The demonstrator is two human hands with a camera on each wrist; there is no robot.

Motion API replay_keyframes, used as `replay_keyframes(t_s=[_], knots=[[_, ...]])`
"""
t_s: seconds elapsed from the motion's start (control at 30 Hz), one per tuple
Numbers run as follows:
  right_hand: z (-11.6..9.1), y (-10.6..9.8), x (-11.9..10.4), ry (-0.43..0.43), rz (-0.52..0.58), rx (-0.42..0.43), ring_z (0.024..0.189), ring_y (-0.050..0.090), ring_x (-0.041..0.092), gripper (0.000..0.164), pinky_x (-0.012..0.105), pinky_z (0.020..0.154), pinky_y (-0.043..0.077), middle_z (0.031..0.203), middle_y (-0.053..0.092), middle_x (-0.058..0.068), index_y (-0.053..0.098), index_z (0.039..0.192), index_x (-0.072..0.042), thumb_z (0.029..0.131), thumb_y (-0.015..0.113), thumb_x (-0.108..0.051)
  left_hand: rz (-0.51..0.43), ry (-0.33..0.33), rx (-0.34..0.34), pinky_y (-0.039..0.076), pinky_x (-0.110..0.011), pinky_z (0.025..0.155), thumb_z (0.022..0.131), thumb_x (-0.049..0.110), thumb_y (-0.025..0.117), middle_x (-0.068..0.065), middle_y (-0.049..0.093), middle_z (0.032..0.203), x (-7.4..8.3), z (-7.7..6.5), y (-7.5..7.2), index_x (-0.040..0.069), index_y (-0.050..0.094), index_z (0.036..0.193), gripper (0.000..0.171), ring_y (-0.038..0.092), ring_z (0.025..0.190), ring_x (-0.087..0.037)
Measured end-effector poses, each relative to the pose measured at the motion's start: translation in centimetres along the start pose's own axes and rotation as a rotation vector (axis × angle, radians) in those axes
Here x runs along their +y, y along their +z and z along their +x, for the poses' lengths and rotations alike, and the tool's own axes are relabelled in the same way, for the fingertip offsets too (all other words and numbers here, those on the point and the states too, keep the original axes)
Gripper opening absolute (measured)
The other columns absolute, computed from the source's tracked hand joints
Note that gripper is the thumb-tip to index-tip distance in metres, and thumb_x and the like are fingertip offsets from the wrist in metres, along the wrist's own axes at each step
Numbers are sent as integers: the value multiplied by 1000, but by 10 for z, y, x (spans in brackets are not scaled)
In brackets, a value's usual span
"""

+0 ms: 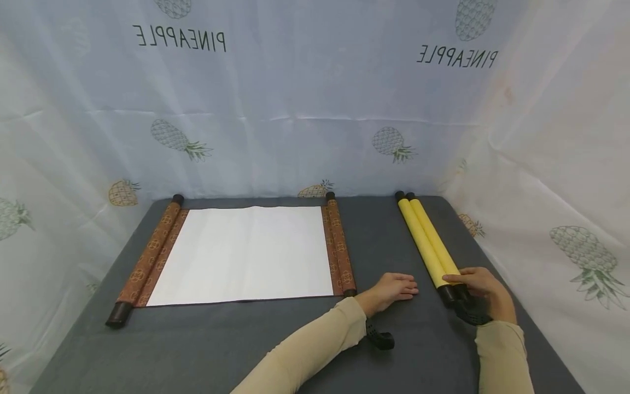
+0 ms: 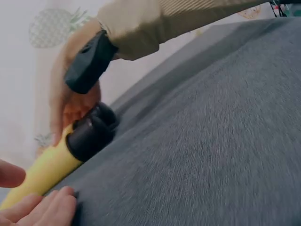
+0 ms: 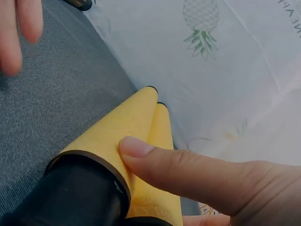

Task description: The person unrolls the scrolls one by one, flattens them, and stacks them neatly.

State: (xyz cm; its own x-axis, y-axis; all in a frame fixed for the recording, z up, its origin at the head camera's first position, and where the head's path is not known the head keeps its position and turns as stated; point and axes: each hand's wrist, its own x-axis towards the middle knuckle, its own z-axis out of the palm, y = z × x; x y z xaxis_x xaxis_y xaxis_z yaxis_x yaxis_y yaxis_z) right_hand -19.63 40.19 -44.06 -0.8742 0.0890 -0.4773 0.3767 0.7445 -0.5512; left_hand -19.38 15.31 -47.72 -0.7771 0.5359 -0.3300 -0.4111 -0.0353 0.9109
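Observation:
At the table's right side lies a yellow scroll, its two rolls side by side with black end knobs. My right hand holds its near end; in the right wrist view the thumb lies across the yellow rolls just beyond the black knob. My left hand is low over the table, left of the yellow scroll, fingers extended and holding nothing. Next to that wrist is the right roller of a spread-out scroll with a blank white sheet and brown patterned ends.
The dark grey table backs onto a white curtain printed with pineapples, which also hangs along both sides. The spread scroll's left roller lies near the table's left edge. A black device is worn at the left wrist.

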Motion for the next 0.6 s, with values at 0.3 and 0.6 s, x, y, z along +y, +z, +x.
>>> replay_keyframes(t_s=[0.3, 0.6], knots=[[0, 9, -14, -36, -9, -9, 112, 55, 50, 90, 49, 90, 56, 131, 42, 44, 38, 132, 22, 85, 65, -50, -98, -29, 12, 50, -43, 106, 90, -2, 56, -23, 57, 135, -2, 10, 17, -9, 45, 138, 49, 60, 124, -33], [1, 19, -28, -67, 21, -39, 86, 61, 16, 75, 42, 83, 59, 90, 59, 10, 54, 118, 15, 85, 66, -51, 5, -35, 186, 57, -38, 93, 86, 1, 63, -24, 64, 122, 9, 8, 21, -14, 52, 129, 47, 69, 107, -31]])
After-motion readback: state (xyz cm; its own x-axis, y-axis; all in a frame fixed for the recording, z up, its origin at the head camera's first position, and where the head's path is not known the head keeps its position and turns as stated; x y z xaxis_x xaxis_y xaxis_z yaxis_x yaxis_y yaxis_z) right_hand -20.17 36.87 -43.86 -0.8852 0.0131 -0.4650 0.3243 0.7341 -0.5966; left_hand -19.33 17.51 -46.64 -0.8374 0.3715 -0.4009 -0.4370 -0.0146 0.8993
